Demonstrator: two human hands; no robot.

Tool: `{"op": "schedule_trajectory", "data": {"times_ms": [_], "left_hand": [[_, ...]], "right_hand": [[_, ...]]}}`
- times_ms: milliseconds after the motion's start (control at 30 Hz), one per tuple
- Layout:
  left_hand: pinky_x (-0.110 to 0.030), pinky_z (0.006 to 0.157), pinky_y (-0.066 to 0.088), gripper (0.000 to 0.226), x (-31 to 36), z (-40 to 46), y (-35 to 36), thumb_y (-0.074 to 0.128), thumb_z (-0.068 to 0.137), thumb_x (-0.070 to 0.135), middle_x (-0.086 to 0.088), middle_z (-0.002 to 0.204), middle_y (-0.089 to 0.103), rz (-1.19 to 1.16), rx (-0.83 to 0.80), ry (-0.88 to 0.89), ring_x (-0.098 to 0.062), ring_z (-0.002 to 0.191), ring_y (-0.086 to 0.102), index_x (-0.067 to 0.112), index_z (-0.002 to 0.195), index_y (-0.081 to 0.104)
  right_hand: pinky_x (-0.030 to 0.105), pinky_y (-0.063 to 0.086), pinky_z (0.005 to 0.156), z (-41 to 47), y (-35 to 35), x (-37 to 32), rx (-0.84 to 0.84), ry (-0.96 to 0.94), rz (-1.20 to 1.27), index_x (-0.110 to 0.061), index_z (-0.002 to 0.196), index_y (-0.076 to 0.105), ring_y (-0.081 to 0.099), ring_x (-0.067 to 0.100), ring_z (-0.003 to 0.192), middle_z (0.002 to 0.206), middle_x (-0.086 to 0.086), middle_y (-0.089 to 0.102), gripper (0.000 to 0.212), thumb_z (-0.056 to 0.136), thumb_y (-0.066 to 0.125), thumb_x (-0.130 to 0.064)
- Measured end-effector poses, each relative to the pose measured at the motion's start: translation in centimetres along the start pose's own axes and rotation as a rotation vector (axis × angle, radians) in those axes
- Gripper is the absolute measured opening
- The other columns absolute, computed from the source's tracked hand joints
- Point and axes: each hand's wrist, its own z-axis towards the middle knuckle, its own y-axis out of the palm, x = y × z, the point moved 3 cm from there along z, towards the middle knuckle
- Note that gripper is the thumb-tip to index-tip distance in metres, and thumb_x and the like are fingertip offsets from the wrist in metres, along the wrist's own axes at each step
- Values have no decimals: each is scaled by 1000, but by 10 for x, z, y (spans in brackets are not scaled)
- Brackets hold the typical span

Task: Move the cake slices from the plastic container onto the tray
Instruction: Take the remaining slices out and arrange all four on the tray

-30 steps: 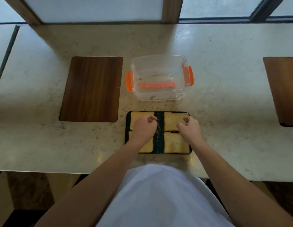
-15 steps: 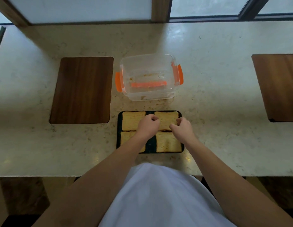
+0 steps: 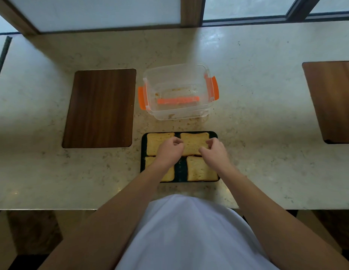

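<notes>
Black tray (image 3: 142, 152) on the marble counter (image 3: 257, 114) lies with its long side left to right and holds four cake slices, two by two. Both hands curl loosely at the far right slice (image 3: 193, 142), left hand (image 3: 168, 151) at its left edge, right hand (image 3: 215, 151) at its right; whether they grip is unclear. Beyond the tray sits the clear plastic container (image 3: 177, 112), long axis crosswise, holding only crumbs.

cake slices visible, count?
4, all on the tray: far-left, far-right, near-left partly under the left hand, near-right. The container holds only crumbs.
</notes>
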Motion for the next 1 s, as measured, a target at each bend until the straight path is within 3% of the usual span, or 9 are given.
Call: {"op": "schedule_trajectory", "data": {"times_ms": [67,167,267,400,500,667,767,833,1000], "left_hand": [[-35,84,55,30,1,0,1,49,97,23,1,111,62,5,-8,7,-16,97,60,20,123,63],[-39,87,56,33,4,-1,4,48,96,23,2,111,61,-3,-31,4,-17,98,60,19,127,61],[-45,90,56,33,6,-1,6,49,97,25,7,103,57,-19,-43,-5,-10,91,59,19,128,60],[-47,90,56,31,10,0,7,48,96,26,12,94,57,-25,-54,-18,-9,84,58,22,124,62],[-48,90,56,32,14,0,8,48,96,26,6,98,62,-32,-59,-30,-16,90,62,22,125,62],[-45,91,55,42,9,-2,13,52,95,27,4,113,57,-82,-53,-89,-9,88,56,19,137,50],[-45,89,56,47,1,-6,17,53,96,27,7,98,53,-129,-72,-152,-7,81,53,18,141,44],[-43,88,57,51,-4,-10,20,54,97,28,9,94,51,-157,-95,-189,-11,86,56,18,145,40],[-45,93,55,55,-9,-13,24,57,95,28,6,99,53,-191,-150,-229,-20,103,59,18,146,39]], "right_hand": [[36,47,92,0,1,-2,-15,-7,-19,-11,142,47,52,22,121,142,9,48,56,89,58,-24],[44,51,96,-1,1,-5,-44,-13,-39,-19,138,52,55,27,120,142,8,44,51,88,56,-27],[47,54,93,-1,1,-6,-63,-15,-52,-26,129,58,59,30,115,144,7,39,42,87,55,-29],[37,54,77,0,2,-4,-78,-12,-55,-25,125,61,63,29,106,146,7,36,35,90,55,-28],[35,52,77,0,0,-5,-74,-7,-40,-21,127,59,62,25,103,145,8,36,37,91,55,-27],[32,45,86,0,-6,2,-43,11,-4,-13,140,50,52,17,107,144,9,43,51,90,56,-25],[35,45,92,-3,-10,10,-50,52,24,-10,146,42,51,23,121,147,10,42,60,90,58,-25],[37,45,95,-5,-10,14,-52,77,28,-8,147,39,50,25,126,147,11,42,63,90,60,-25],[34,45,90,-8,-6,13,-38,78,17,-7,145,41,48,19,111,145,11,42,61,89,60,-23]]}}
